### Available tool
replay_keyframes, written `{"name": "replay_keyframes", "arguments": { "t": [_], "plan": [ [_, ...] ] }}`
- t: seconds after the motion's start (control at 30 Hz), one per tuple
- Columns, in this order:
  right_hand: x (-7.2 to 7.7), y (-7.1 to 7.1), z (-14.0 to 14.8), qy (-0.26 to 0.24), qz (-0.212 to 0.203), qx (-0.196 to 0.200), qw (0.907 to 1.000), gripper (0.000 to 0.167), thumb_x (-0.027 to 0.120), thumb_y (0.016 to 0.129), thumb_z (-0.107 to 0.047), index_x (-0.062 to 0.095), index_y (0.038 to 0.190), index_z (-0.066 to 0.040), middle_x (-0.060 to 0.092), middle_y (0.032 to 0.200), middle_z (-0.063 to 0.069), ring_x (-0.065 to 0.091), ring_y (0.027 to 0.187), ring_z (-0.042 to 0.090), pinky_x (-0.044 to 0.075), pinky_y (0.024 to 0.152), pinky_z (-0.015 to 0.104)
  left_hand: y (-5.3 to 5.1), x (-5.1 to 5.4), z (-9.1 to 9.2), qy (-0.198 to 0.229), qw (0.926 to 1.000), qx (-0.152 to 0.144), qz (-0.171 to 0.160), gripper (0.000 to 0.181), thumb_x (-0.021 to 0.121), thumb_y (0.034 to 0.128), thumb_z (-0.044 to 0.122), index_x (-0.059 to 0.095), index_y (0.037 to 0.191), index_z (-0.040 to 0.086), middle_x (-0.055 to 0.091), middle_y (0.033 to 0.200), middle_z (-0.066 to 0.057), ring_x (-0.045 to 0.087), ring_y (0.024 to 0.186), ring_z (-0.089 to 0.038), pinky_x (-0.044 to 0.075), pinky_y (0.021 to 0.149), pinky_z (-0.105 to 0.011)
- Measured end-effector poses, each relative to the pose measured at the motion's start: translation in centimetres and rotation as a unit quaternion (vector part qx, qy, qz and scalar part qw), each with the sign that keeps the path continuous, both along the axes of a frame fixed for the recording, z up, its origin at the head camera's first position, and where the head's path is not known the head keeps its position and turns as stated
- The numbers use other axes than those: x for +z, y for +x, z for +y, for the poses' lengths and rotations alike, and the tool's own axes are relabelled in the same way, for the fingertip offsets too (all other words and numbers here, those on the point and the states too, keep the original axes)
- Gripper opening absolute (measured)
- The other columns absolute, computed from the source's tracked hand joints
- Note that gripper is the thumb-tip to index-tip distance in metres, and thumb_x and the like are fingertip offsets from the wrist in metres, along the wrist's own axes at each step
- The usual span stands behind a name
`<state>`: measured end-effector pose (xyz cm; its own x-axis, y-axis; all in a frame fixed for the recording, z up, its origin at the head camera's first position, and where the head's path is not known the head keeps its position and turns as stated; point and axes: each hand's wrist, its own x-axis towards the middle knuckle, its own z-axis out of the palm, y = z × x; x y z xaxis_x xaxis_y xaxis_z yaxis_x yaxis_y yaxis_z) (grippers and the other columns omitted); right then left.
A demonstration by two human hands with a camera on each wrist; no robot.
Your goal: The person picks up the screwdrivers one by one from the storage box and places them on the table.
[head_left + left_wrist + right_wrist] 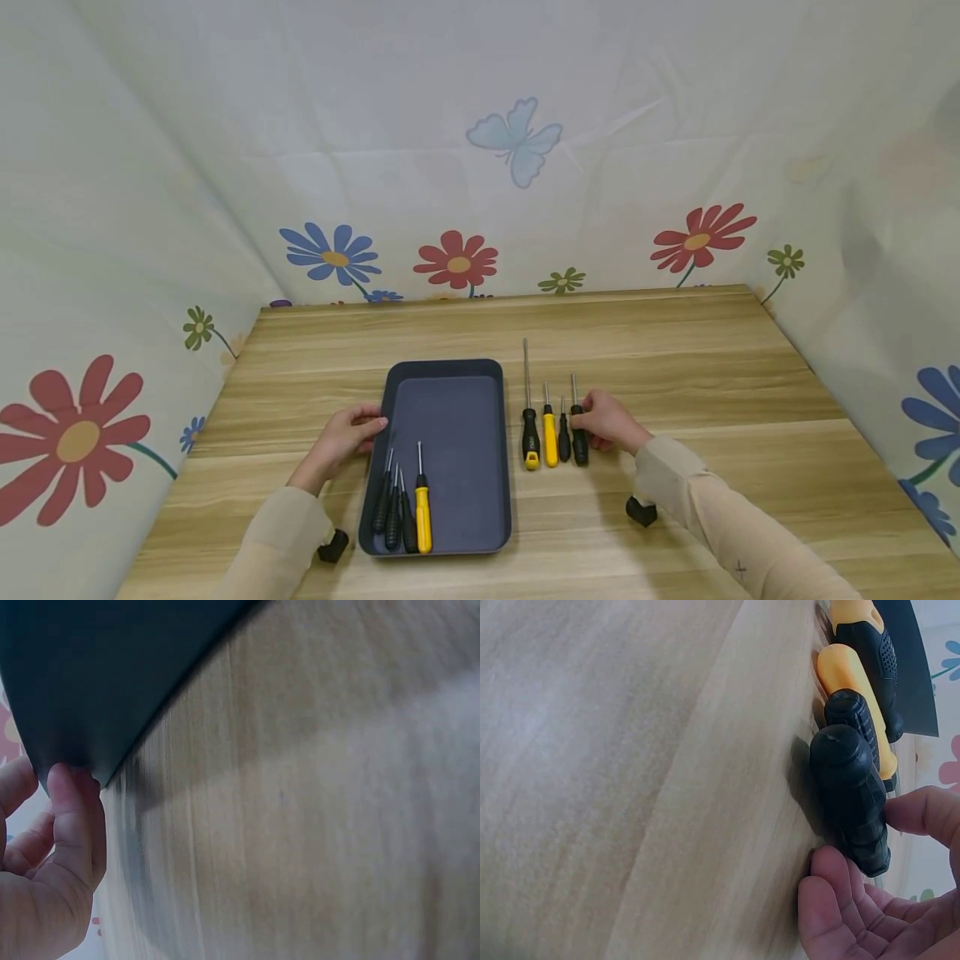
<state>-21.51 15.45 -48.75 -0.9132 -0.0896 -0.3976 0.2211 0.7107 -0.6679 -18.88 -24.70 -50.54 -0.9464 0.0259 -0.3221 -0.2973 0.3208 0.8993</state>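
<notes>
My left hand (347,440) holds the left rim of a dark blue-grey tray (450,368), thumb at the rim and fingers against the outer wall (97,690). Inside, at the near left, lie three black screwdrivers (392,521) and a yellow-handled one (423,517). To the tray's right, my right hand (611,419) pinches a black screwdriver (847,791) by its handle between thumb and fingers. Beside it lie a small black screwdriver (564,442), a yellow one (551,437) and a long black-and-yellow one (530,437), shafts pointing away from me.
A wood-grain table (675,358) carries everything. Flower-printed white curtains (600,208) stand behind it and along both sides. A small black block hangs at each wrist, the left (333,546) near the tray's lower left corner.
</notes>
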Motion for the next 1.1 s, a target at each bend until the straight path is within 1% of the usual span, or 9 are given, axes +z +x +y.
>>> {"name": "replay_keyframes", "arguments": {
  "t": [0.17, 0.2, 0.3, 0.5, 0.67, 0.8, 0.97, 1.07, 1.1],
  "plan": [
    [-0.1, 0.0, 0.0, -0.001, -0.002, 0.0, 1.0, 0.028, 0.062, 0.078, -0.017, 0.046, 0.093, -0.001, 0.052, 0.069, 0.008, 0.05, 0.049, 0.016, 0.044, 0.042, 0.027, 0.0, -0.1, 0.0, 0.0, 1.0, 0.003, -0.002, 0.04, 0.055, 0.087, 0.016, 0.047, 0.12, -0.005, 0.056, 0.107, -0.016, 0.056, 0.079, -0.009, 0.05, 0.068, -0.027],
    [-0.1, -0.1, 0.0, -0.002, -0.004, -0.002, 1.0, 0.028, 0.062, 0.078, -0.018, 0.046, 0.093, -0.001, 0.052, 0.069, 0.008, 0.05, 0.049, 0.016, 0.044, 0.042, 0.027, 0.0, -0.1, 0.0, -0.001, 1.0, 0.0, -0.001, 0.04, 0.055, 0.0871, 0.016, 0.046, 0.12, -0.006, 0.056, 0.107, -0.017, 0.056, 0.079, -0.009, 0.05, 0.068, -0.027],
    [0.0, -0.1, 0.1, -0.003, -0.01, -0.005, 0.9999, 0.028, 0.062, 0.079, -0.019, 0.046, 0.094, -0.001, 0.052, 0.07, 0.008, 0.05, 0.05, 0.016, 0.044, 0.043, 0.027, 0.0, -0.1, 0.1, -0.001, 1.0, 0.005, -0.003, 0.04, 0.056, 0.0863, 0.016, 0.047, 0.119, -0.005, 0.056, 0.107, -0.016, 0.056, 0.08, -0.01, 0.05, 0.067, -0.027],
    [0.5, -0.2, 0.4, -0.013, -0.017, -0.008, 0.9997, 0.029, 0.059, 0.081, -0.021, 0.045, 0.096, 0.0, 0.052, 0.072, 0.009, 0.051, 0.053, 0.018, 0.047, 0.046, 0.028, 0.0, 0.0, 0.0, -0.011, 0.9999, 0.001, 0.001, 0.042, 0.055, 0.0869, 0.018, 0.046, 0.121, -0.005, 0.054, 0.111, -0.018, 0.055, 0.082, -0.011, 0.05, 0.068, -0.028],
    [1.5, -0.5, 0.8, -0.058, -0.01, -0.016, 0.9982, 0.03, 0.056, 0.083, -0.018, 0.04, 0.098, 0.001, 0.049, 0.068, 0.008, 0.046, 0.049, 0.015, 0.044, 0.045, 0.028, 0.1, 0.1, 0.0, -0.011, 0.9999, 0.002, 0.003, 0.042, 0.056, 0.0868, 0.018, 0.046, 0.121, -0.005, 0.054, 0.111, -0.018, 0.055, 0.082, -0.01, 0.05, 0.068, -0.027],
    [2.6, -0.7, 0.8, -0.104, -0.014, -0.023, 0.9943, 0.029, 0.054, 0.085, -0.016, 0.037, 0.1, 0.002, 0.047, 0.068, 0.007, 0.04, 0.048, 0.013, 0.041, 0.046, 0.026, 0.1, 0.1, 0.0, -0.007, 1.0, 0.001, 0.004, 0.043, 0.056, 0.0865, 0.018, 0.045, 0.121, -0.006, 0.054, 0.11, -0.018, 0.055, 0.082, -0.01, 0.05, 0.068, -0.027],
    [3.8, -0.6, 0.3, -0.137, -0.015, -0.02, 0.9903, 0.029, 0.052, 0.086, -0.017, 0.04, 0.104, 0.002, 0.052, 0.079, 0.013, 0.048, 0.054, 0.015, 0.045, 0.049, 0.027, 0.1, 0.2, 0.1, -0.005, 1.0, 0.002, 0.005, 0.043, 0.056, 0.0866, 0.018, 0.045, 0.121, -0.006, 0.054, 0.11, -0.018, 0.055, 0.082, -0.011, 0.05, 0.068, -0.027],
    [4.3, -0.3, -0.3, -0.156, -0.019, -0.02, 0.9875, 0.029, 0.052, 0.085, -0.017, 0.041, 0.105, 0.001, 0.054, 0.082, 0.014, 0.053, 0.057, 0.016, 0.048, 0.05, 0.028, 0.1, 0.2, 0.1, -0.006, 1.0, 0.003, 0.003, 0.044, 0.056, 0.0865, 0.019, 0.045, 0.121, -0.006, 0.055, 0.109, -0.017, 0.055, 0.082, -0.01, 0.05, 0.068, -0.027],
    [4.4, -0.2, -0.5, -0.162, -0.022, -0.014, 0.9864, 0.03, 0.052, 0.085, -0.017, 0.041, 0.106, 0.001, 0.054, 0.082, 0.014, 0.053, 0.057, 0.016, 0.048, 0.051, 0.028, 0.1, 0.2, 0.1, -0.006, 1.0, 0.002, 0.003, 0.044, 0.056, 0.0866, 0.019, 0.045, 0.121, -0.006, 0.055, 0.109, -0.017, 0.055, 0.082, -0.01, 0.05, 0.068, -0.027]
  ]
}}
